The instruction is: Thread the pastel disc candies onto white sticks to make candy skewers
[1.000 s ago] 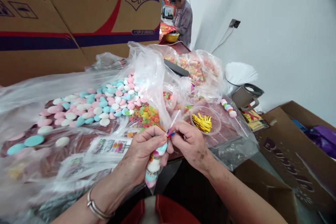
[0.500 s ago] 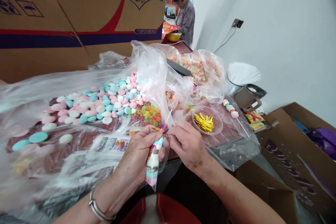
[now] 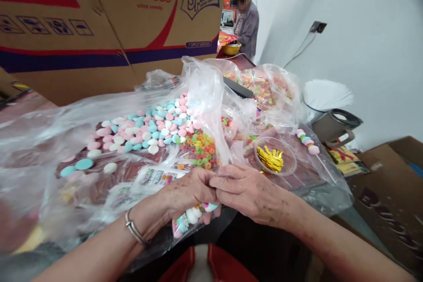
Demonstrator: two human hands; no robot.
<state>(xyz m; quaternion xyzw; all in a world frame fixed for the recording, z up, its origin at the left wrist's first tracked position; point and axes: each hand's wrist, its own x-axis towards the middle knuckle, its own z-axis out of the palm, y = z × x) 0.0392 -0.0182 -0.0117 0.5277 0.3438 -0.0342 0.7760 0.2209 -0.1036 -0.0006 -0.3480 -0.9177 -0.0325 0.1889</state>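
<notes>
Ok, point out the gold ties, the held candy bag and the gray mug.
Gold ties (image 3: 271, 159): head view, middle of the bundle.
Candy bag (image 3: 192, 216): head view, its candy-filled part.
Gray mug (image 3: 326, 126): head view, side of its body.

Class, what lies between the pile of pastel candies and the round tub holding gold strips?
In the head view, small colourful ring candies and crumpled clear plastic lie between the pastel candies and the round tub.

- A slim, rounded, silvery metal bangle (image 3: 132, 230) circled the left wrist (image 3: 150, 218), with a small raised joint.
- The left forearm (image 3: 99, 249) and right forearm (image 3: 333, 234) were bare.
- The left hand (image 3: 191, 189) and right hand (image 3: 251, 194) were bare too.
</notes>
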